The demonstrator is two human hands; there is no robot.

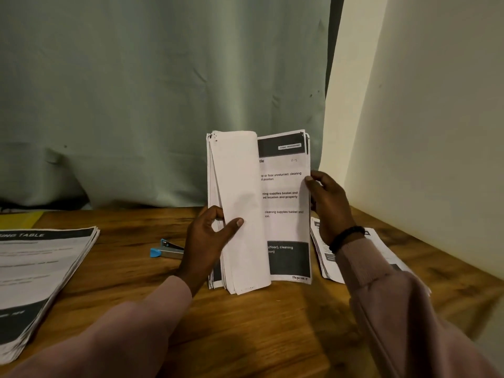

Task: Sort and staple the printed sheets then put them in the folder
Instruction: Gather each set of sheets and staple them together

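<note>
A pale green curtain (pixel 150 99) hangs across the far side of the room, meeting a cream wall (pixel 425 110) on the right. Below them runs a brown wooden worktop (pixel 245 323). On its near left lies a thick stack of printed sheets (pixel 41 279), its top page headed with a dark banner, and a yellow folder (pixel 19 218) shows at the far left edge behind that stack. At the centre a person in pink sleeves holds a bundle of printed sheets (pixel 286 203) upright, its bottom edge standing on the worktop; several leaves are folded back to the left, blank sides out, baring a page with dark bands and a handwritten page note at its foot. A smaller pile of sheets (pixel 324 257) lies on the right, partly hidden by the right forearm. The left hand (pixel 207 241) grips the folded-back leaves, fingers curled behind and thumb across the front. The right hand (pixel 330 203), wearing 1 black bead bracelet (pixel 346 237), pinches the page's right edge. A blue and silver stapler (pixel 166 251) lies just left of the left hand.
</note>
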